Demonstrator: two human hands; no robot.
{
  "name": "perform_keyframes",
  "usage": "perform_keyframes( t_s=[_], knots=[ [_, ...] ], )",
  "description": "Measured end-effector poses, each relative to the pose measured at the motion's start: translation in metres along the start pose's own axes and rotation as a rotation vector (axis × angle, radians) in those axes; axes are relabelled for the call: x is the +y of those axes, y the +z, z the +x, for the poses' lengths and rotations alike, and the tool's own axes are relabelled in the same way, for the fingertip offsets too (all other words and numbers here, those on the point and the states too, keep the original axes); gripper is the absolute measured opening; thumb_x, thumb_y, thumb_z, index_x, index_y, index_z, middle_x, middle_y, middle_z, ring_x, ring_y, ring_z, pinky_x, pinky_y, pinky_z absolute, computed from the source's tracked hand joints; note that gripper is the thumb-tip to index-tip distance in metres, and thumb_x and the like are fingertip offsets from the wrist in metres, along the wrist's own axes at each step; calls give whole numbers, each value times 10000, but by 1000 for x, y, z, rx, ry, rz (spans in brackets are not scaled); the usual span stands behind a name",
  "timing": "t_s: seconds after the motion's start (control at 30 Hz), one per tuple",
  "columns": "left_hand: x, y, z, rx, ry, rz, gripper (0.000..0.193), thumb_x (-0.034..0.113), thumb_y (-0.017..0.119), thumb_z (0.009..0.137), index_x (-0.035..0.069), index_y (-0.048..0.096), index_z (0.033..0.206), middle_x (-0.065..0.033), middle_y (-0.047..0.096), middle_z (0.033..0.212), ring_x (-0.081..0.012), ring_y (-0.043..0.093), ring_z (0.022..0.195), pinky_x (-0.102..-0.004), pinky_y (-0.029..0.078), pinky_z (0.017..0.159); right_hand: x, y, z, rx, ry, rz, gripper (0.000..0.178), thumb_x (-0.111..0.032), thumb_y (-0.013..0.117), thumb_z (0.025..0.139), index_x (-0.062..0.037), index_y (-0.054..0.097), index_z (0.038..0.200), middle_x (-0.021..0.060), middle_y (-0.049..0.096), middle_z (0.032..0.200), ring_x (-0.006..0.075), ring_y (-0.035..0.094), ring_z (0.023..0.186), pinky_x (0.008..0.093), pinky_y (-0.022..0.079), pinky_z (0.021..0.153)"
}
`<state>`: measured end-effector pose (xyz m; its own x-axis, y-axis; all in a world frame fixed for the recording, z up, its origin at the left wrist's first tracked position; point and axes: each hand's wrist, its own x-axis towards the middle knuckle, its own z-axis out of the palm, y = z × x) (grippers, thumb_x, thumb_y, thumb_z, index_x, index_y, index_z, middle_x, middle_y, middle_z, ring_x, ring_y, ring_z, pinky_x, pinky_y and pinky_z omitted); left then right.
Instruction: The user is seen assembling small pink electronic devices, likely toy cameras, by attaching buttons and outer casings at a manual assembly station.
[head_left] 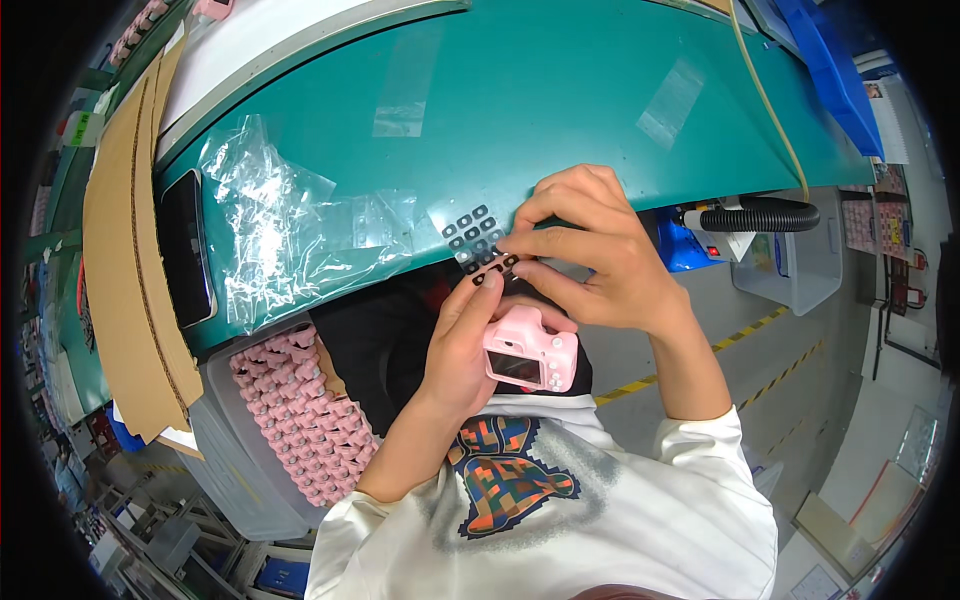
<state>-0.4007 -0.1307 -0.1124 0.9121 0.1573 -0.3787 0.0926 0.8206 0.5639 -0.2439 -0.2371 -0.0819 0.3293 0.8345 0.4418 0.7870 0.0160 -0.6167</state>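
Note:
A small pink toy-like camera (562, 352) with a dark screen rests in my left hand (455, 355), whose fingers wrap behind it. That hand's thumb and a fingertip also reach up to the lower edge of a clear sheet of black rounded-square stickers (468, 228). The sheet lies at the green table's front edge. My right hand (605, 250) is closed in a pinch at the sheet's lower right corner, its thumb and forefinger around the black pieces there. Whether a single sticker is lifted between those fingertips is too small to tell.
Crumpled clear plastic bags (265, 220) and a phone (187, 248) lie on the green table (530, 90), beside upright cardboard (125, 240). A bin of pink cameras (305, 415) stands at my left. A black corrugated hose (760, 216) and a clear bin (800, 265) are at right.

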Motion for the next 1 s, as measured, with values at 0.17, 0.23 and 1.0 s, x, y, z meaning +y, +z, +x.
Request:
perform_keyframes(
  t_s=[0.17,0.23,1.0],
  knots=[
    [8,-5,-3,-63,-26,-67,369,266,372,1113,-36,513,1272,-271,732,961,-247,716,740,-263,575,644,1,-2,-2,6,-40,28,188,-26,789,717,-70,774,899,9,664,912,212,567,843,346,436,851],
    [12,-5,-4,-85,-49,-99,353,244,388,1106,-48,538,1238,-264,734,959,-240,715,738,-261,574,643,-1,-5,-3,-23,-71,3,186,-16,790,717,-56,771,898,16,660,884,210,551,791,329,447,784],
    [75,50,24,125,-79,206,304,264,527,1031,-15,640,1070,-163,750,945,-195,698,685,-258,530,518,5,-32,34,69,31,159,97,47,760,758,23,749,851,32,617,784,165,511,672,278,400,587]
  ],
)
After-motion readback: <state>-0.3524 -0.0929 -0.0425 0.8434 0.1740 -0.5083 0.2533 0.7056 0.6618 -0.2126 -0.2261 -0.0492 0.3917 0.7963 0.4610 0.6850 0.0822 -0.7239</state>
